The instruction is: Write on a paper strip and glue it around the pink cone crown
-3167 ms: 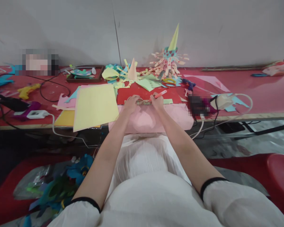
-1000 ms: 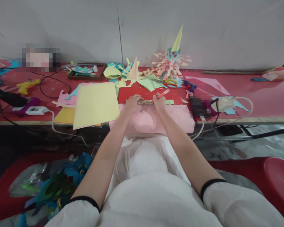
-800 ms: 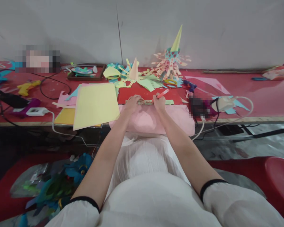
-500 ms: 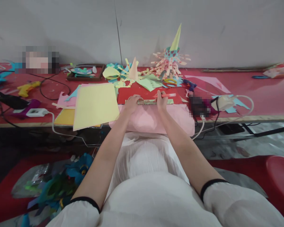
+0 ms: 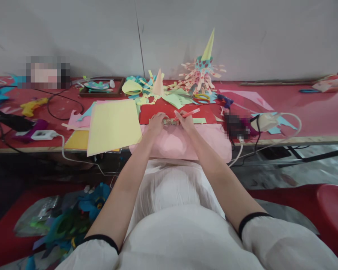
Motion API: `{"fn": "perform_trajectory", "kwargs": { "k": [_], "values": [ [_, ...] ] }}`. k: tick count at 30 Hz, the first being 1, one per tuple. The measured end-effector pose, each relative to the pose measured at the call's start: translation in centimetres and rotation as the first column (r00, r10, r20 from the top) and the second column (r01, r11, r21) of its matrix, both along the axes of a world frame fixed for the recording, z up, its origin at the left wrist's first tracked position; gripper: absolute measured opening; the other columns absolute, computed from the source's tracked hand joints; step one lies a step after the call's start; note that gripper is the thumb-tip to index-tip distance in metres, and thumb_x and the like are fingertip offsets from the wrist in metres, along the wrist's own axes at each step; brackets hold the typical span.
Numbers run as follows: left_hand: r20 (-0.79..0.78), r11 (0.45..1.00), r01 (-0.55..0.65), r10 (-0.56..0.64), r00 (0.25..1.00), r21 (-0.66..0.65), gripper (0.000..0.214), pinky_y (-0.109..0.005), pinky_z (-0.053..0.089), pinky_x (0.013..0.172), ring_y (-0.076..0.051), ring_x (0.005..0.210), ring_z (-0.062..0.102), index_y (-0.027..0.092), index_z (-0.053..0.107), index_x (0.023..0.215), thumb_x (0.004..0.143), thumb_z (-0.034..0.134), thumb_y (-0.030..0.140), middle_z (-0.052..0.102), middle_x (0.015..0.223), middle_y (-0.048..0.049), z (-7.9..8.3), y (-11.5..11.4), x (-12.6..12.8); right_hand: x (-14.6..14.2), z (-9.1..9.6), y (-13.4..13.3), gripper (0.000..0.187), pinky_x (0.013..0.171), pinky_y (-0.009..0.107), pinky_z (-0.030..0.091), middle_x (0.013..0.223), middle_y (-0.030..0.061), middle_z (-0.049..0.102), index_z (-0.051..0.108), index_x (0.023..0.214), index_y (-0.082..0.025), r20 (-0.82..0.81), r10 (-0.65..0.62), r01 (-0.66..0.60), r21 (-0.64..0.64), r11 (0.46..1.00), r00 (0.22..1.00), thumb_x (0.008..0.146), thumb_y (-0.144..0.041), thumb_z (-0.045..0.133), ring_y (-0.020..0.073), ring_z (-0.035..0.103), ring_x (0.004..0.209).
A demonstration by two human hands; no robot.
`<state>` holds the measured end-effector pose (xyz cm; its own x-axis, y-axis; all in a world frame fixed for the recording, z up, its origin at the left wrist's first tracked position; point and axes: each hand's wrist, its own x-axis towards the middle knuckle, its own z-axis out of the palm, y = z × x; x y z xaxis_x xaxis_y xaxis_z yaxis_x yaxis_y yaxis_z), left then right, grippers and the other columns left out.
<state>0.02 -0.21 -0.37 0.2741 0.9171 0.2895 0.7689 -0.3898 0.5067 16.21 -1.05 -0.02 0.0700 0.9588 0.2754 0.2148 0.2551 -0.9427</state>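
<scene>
A narrow pale-green strip with a reddish pattern (image 5: 171,122) lies crosswise along the front of a red sheet (image 5: 152,110). My left hand (image 5: 157,123) rests on the strip's left part, fingers spread forward and pressing down rather than gripping. Pinched in my right hand (image 5: 186,120) is a slim pink-red pen (image 5: 192,112), slanting up to the right. Its tip sits close to the patterned part of the strip, but I cannot tell whether it touches. Pink paper (image 5: 176,140) covers the table edge beneath both wrists.
Yellow sheets (image 5: 114,127) are stacked at my left. Paper cone figures (image 5: 158,84), yellow-handled scissors (image 5: 202,97) and a tray (image 5: 86,92) stand behind. A yellow glue gun (image 5: 33,107) lies far left. White cables hang off the edge near a plug (image 5: 266,122).
My right hand and the pen have shifted left along the strip, closer to my left hand. The pen now tilts more steeply. My left hand stays in place.
</scene>
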Motion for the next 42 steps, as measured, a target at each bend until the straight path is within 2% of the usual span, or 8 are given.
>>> {"fn": "perform_trajectory", "kwargs": {
  "k": [7,15,26,30,42],
  "values": [
    [0.035,0.999,-0.025,0.026,0.999,-0.022,0.032,-0.036,0.038,0.093,-0.019,0.113,0.050,0.023,0.060,0.090,0.078,0.036,0.004,0.053,0.125,-0.0029,0.69,-0.48,-0.01,-0.02,-0.44,0.22,0.036,0.049,0.023,0.037,0.037,-0.0094,0.037,0.035,0.058,-0.023,0.073,-0.047,0.047,0.004,0.999,0.996,0.078,-0.045,0.055,0.0085,0.041,0.038],
    [0.024,0.999,-0.029,0.030,0.999,-0.031,0.032,-0.034,0.040,0.089,-0.018,0.108,0.052,0.023,0.059,0.092,0.078,0.037,0.005,0.057,0.120,-0.0033,0.84,-0.49,0.09,-0.08,-0.19,-0.14,0.030,0.048,0.022,0.034,0.040,-0.0084,0.032,0.029,0.056,-0.023,0.117,-0.105,0.108,-0.016,0.994,0.987,0.078,-0.027,0.049,0.0090,0.041,0.041],
    [0.013,1.000,-0.014,0.014,1.000,-0.011,0.030,-0.033,0.039,0.092,-0.018,0.104,0.054,0.021,0.060,0.089,0.076,0.039,0.004,0.059,0.115,-0.0052,0.14,0.09,0.05,-0.08,-0.28,-0.19,0.027,0.048,0.022,0.033,0.037,-0.0083,0.036,0.033,0.055,-0.023,0.167,-0.080,0.088,-0.039,0.995,0.983,0.076,-0.028,0.050,0.0090,0.039,0.038],
    [0.015,1.000,-0.013,0.013,1.000,-0.011,0.030,-0.033,0.039,0.091,-0.017,0.102,0.055,0.021,0.060,0.088,0.076,0.038,0.004,0.059,0.113,-0.0048,0.13,0.12,0.01,-0.14,-0.07,-0.23,0.028,0.049,0.022,0.033,0.037,-0.0086,0.034,0.030,0.055,-0.023,0.165,-0.120,0.127,-0.028,0.992,0.979,0.075,-0.025,0.049,0.0091,0.040,0.039],
    [0.002,0.999,-0.030,0.030,1.000,-0.025,0.034,-0.033,0.040,0.090,-0.018,0.103,0.054,0.023,0.060,0.090,0.074,0.038,0.004,0.061,0.108,-0.0042,0.48,-0.25,0.06,-0.16,-0.04,-0.24,0.026,0.045,0.022,0.033,0.036,-0.0093,0.033,0.030,0.055,-0.024,0.146,-0.113,0.122,-0.052,0.991,0.983,0.072,-0.026,0.049,0.0089,0.039,0.037]
  ]
}}
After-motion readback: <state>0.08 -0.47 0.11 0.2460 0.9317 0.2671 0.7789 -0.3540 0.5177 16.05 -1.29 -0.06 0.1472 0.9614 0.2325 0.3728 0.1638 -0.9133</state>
